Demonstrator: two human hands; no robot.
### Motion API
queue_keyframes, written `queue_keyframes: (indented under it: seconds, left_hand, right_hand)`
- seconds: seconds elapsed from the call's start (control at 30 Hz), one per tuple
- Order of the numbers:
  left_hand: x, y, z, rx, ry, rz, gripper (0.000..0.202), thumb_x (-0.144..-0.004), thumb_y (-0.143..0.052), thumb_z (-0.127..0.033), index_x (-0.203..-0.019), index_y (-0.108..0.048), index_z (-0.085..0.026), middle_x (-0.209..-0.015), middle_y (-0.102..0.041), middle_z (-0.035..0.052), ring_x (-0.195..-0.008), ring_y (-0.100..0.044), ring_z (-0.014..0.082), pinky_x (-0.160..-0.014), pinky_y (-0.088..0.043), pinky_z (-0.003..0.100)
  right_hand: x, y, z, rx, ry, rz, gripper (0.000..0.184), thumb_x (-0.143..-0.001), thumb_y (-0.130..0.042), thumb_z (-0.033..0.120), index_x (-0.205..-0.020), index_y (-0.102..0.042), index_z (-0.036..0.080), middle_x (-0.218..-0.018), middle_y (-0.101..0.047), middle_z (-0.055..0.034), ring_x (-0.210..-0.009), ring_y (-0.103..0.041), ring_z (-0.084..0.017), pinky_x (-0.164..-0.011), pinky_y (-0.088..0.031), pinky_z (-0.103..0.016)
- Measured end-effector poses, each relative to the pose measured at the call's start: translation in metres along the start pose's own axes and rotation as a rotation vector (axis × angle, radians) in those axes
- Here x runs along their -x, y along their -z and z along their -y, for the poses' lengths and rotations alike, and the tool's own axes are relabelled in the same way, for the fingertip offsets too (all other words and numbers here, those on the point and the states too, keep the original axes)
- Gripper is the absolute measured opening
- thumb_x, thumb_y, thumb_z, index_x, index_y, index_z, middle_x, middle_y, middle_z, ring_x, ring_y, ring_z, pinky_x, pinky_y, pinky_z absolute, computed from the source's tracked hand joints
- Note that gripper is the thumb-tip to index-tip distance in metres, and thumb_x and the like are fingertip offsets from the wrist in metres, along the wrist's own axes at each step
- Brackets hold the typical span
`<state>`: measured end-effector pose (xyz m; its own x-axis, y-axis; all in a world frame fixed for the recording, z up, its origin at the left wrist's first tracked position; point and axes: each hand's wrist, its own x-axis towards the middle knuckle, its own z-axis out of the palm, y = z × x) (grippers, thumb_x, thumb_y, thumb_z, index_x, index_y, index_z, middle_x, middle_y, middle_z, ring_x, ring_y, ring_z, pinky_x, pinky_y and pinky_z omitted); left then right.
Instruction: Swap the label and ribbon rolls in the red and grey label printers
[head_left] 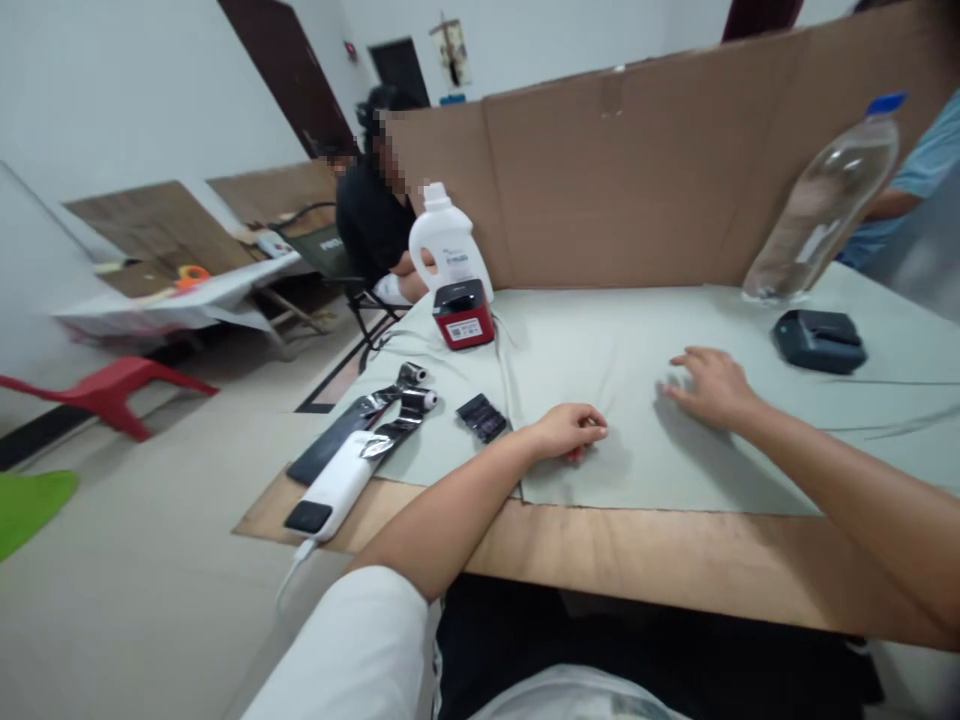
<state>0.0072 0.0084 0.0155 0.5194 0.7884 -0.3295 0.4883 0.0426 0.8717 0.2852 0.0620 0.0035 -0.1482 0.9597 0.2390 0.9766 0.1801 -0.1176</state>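
My left hand (568,430) rests on the pale green cloth (675,470) near its front edge, fingers curled loosely under, with nothing visible in them. A small black cartridge (482,417) lies just left of it. My right hand (711,385) lies on the cloth further right, fingers spread and pressing down on the fabric, holding nothing. A dark grey label printer (819,340) sits to the right of that hand.
A red label printer (463,313) and a white detergent bottle (448,243) stand at the back left. A clear plastic bottle (825,205) leans against the cardboard partition (637,170). Ribbon rolls (409,390), a white power bank (337,487) and a dark phone lie left. A seated person (371,220) is behind.
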Motion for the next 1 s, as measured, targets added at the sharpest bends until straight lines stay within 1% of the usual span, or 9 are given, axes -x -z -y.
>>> queue_keyframes:
  seconds: [0.07,0.13,0.23,0.3,0.37,0.53,0.67,0.83,1.0]
  left_hand:
    - [0.001,0.008,-0.001,-0.061,-0.002,-0.014,0.027,-0.085,-0.059,-0.033,-0.106,-0.060,-0.015,-0.079,-0.064,0.0015,-0.044,-0.056,0.0071,-0.044,-0.043,0.020]
    - [0.000,0.028,-0.006,-0.146,-0.024,-0.146,0.028,-0.085,-0.058,-0.033,-0.107,-0.062,-0.015,-0.090,-0.067,0.0053,-0.051,-0.059,0.0096,-0.052,-0.049,0.025]
    - [-0.003,0.081,-0.015,-0.377,-0.121,-0.574,0.031,-0.086,-0.058,-0.029,-0.113,-0.062,-0.014,-0.108,-0.066,0.0118,-0.089,-0.066,0.0206,-0.082,-0.053,0.036]
    - [-0.005,0.126,-0.019,-0.616,-0.126,-0.873,0.043,-0.082,-0.063,-0.027,-0.123,-0.057,-0.014,-0.130,-0.056,0.0153,-0.122,-0.051,0.0285,-0.104,-0.041,0.042]
    - [-0.007,0.170,-0.021,-0.742,0.001,-1.028,0.058,-0.082,-0.064,-0.033,-0.135,-0.048,-0.017,-0.144,-0.043,0.0161,-0.136,-0.035,0.0337,-0.111,-0.032,0.049]
    - [-0.015,0.243,-0.017,-0.738,0.369,-0.998,0.064,-0.087,-0.050,-0.053,-0.140,-0.045,-0.016,-0.144,-0.046,0.0204,-0.135,-0.037,0.0402,-0.106,-0.032,0.055]
    - [-0.030,0.259,-0.014,-0.651,0.549,-0.951,0.076,-0.086,-0.039,-0.067,-0.133,-0.053,-0.008,-0.142,-0.045,0.0273,-0.132,-0.039,0.0456,-0.101,-0.034,0.058]
    - [-0.046,0.250,-0.006,-0.533,0.604,-1.016,0.110,-0.059,-0.062,-0.079,-0.142,-0.038,-0.011,-0.154,-0.022,0.0265,-0.137,-0.021,0.0550,-0.102,-0.030,0.065]
    - [-0.055,0.230,-0.001,-0.521,0.560,-1.210,0.092,-0.062,-0.071,-0.061,-0.136,-0.040,-0.016,-0.148,-0.028,0.0230,-0.136,-0.027,0.0494,-0.101,-0.036,0.062]
  right_hand:
    - [0.019,-0.014,0.035,-0.045,0.186,0.046,0.046,-0.082,-0.055,0.044,-0.122,-0.061,0.020,-0.140,-0.052,-0.0150,-0.129,-0.045,-0.036,-0.104,-0.037,-0.053]
    - [0.036,-0.024,0.057,-0.100,0.266,0.029,0.040,-0.088,-0.046,0.034,-0.122,-0.061,0.020,-0.137,-0.055,-0.0142,-0.127,-0.048,-0.033,-0.104,-0.038,-0.052]
    - [0.046,-0.028,0.066,-0.169,0.276,0.001,0.041,-0.090,-0.042,0.031,-0.122,-0.061,0.017,-0.134,-0.057,-0.0150,-0.125,-0.050,-0.032,-0.103,-0.039,-0.051]
    - [0.047,-0.027,0.065,-0.179,0.269,0.002,0.040,-0.090,-0.043,0.032,-0.122,-0.062,0.017,-0.134,-0.058,-0.0148,-0.124,-0.051,-0.032,-0.103,-0.040,-0.051]
    - [0.045,-0.025,0.063,-0.173,0.269,-0.003,0.040,-0.089,-0.044,0.031,-0.121,-0.062,0.017,-0.133,-0.059,-0.0146,-0.124,-0.051,-0.032,-0.103,-0.040,-0.050]
    - [0.045,-0.025,0.064,-0.190,0.279,-0.015,0.040,-0.089,-0.045,0.030,-0.120,-0.063,0.015,-0.132,-0.059,-0.0157,-0.123,-0.052,-0.032,-0.103,-0.041,-0.049]
    - [0.045,-0.026,0.064,-0.210,0.269,-0.021,0.038,-0.088,-0.046,0.030,-0.119,-0.063,0.018,-0.131,-0.060,-0.0141,-0.123,-0.052,-0.031,-0.102,-0.041,-0.049]
    - [0.045,-0.026,0.064,-0.220,0.255,-0.019,0.038,-0.088,-0.047,0.029,-0.120,-0.063,0.017,-0.131,-0.059,-0.0139,-0.123,-0.050,-0.030,-0.102,-0.040,-0.048]
    - [0.045,-0.024,0.066,-0.213,0.253,0.000,0.038,-0.089,-0.047,0.027,-0.121,-0.063,0.015,-0.132,-0.059,-0.0143,-0.123,-0.050,-0.030,-0.103,-0.039,-0.046]
